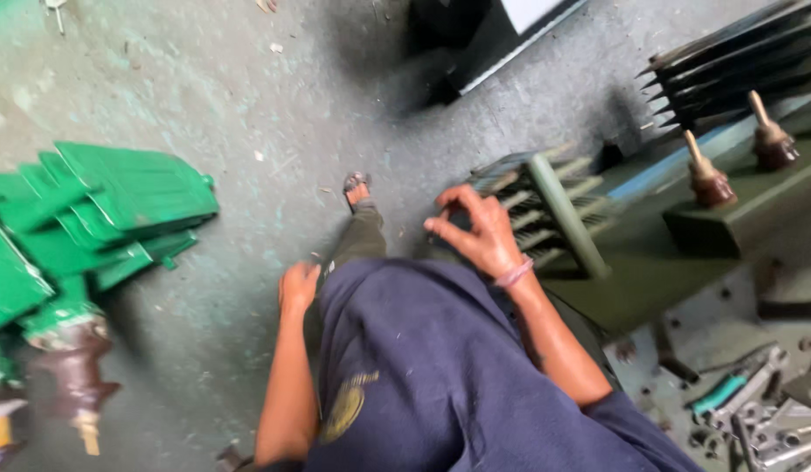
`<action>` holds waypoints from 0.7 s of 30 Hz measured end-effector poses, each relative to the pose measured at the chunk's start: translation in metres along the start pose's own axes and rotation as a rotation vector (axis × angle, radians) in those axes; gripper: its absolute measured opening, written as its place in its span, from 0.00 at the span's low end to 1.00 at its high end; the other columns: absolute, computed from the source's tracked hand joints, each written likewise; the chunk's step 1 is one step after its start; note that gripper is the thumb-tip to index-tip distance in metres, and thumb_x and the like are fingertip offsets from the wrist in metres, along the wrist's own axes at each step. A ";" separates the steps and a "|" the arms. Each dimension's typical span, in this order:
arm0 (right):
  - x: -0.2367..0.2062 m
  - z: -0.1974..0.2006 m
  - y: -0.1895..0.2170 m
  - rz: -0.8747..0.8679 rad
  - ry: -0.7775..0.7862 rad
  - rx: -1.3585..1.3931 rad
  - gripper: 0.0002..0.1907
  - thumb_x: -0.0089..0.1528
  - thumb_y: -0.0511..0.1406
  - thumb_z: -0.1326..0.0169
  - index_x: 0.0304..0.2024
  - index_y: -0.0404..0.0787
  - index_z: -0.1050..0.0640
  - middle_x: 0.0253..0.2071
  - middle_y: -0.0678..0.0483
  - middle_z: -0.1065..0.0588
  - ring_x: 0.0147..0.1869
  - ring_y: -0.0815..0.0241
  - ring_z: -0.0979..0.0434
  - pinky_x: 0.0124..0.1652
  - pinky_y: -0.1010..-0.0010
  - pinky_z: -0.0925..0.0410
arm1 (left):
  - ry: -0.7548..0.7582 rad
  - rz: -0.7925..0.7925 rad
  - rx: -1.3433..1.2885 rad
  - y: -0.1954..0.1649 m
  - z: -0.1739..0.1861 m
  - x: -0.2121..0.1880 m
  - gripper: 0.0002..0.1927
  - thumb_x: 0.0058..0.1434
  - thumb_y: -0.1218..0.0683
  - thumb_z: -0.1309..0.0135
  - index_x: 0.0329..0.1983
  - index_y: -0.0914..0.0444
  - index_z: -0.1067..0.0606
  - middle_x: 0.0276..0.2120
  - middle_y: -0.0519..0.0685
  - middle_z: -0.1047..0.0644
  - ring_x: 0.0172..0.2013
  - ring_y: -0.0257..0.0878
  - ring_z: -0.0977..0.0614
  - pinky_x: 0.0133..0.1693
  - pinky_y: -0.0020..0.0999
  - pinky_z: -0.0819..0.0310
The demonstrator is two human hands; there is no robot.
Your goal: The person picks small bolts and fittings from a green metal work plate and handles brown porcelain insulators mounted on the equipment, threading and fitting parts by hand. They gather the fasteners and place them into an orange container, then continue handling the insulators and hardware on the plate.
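While the person walks across the concrete floor (248, 105), the right hand (477, 232) hangs with fingers loosely spread and half curled, holding nothing, just short of the grey finned radiator (545, 214) at about three o'clock from the body. That radiator belongs to a grey-green transformer tank (676, 262) whose brown bushings (707, 179) stand toward two o'clock. By its look it is steel, stiff and heavy; the thin fins have sharp edges and would bend, so the round pipe across them seems the safer grip. The left hand (298, 287) hangs at the side, loosely closed and empty as far as the blur allows. Green finned units (108, 210) lie at nine o'clock, and loose wrenches (755, 402) at four o'clock.
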State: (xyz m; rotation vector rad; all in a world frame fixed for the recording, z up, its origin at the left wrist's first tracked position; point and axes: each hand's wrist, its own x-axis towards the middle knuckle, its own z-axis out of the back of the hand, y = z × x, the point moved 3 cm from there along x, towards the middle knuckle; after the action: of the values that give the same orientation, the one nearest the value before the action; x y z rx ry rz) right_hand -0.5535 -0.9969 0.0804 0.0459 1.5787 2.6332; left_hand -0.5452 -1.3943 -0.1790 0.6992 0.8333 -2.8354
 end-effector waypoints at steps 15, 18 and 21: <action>0.191 0.124 -0.129 -0.341 -0.404 -0.091 0.15 0.62 0.34 0.31 0.44 0.34 0.23 0.38 0.50 0.20 0.43 0.63 0.20 0.45 0.72 0.29 | -0.214 -0.842 -0.217 -0.496 0.020 0.386 0.04 0.60 0.58 0.40 0.36 0.64 0.22 0.32 0.59 0.23 0.36 0.59 0.20 0.37 0.51 0.26; 0.225 0.175 -0.164 -0.355 -0.326 -0.198 0.14 0.62 0.34 0.31 0.44 0.34 0.22 0.39 0.50 0.20 0.43 0.65 0.20 0.43 0.72 0.30 | -0.328 -0.781 -0.170 -0.565 -0.021 0.420 0.02 0.60 0.59 0.43 0.33 0.63 0.23 0.32 0.57 0.23 0.37 0.59 0.20 0.39 0.52 0.25; 0.249 0.224 -0.196 -0.444 -0.363 0.022 0.14 0.64 0.35 0.32 0.45 0.34 0.22 0.40 0.51 0.22 0.45 0.66 0.24 0.46 0.73 0.30 | -0.421 -0.722 -0.179 -0.617 -0.060 0.459 0.02 0.64 0.59 0.48 0.37 0.63 0.26 0.33 0.58 0.24 0.39 0.60 0.21 0.44 0.52 0.25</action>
State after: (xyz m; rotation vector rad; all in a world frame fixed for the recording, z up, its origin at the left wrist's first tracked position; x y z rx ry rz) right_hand -0.7787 -0.6892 0.0103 0.1459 1.3159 2.1248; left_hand -1.0667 -0.8283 -0.1330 -0.2954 1.4510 -3.2269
